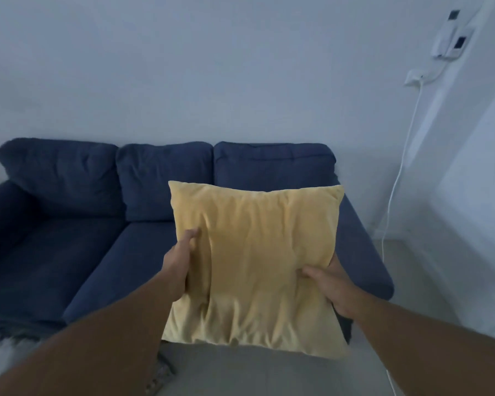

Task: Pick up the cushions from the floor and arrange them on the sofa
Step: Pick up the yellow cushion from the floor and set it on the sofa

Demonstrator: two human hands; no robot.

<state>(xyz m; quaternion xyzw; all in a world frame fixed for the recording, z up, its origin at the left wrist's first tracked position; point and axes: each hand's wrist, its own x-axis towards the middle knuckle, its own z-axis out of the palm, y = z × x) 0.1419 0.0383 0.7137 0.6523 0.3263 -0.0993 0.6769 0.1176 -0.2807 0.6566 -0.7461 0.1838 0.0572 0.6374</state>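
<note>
A square yellow cushion (255, 261) hangs upright in the air in front of the right end of a dark blue sofa (103, 224). My left hand (179, 262) grips the cushion's left edge, thumb pressed into its front. My right hand (330, 284) holds its lower right edge, thumb on the front and fingers behind. The cushion hides the sofa's right seat. No other cushion is in view.
The sofa stands against a pale wall, with three back cushions. A white cable (395, 178) runs down the wall at the right from a wall-mounted device (447, 44). A fringed rug edge (9, 338) lies at lower left on the light floor (269, 372).
</note>
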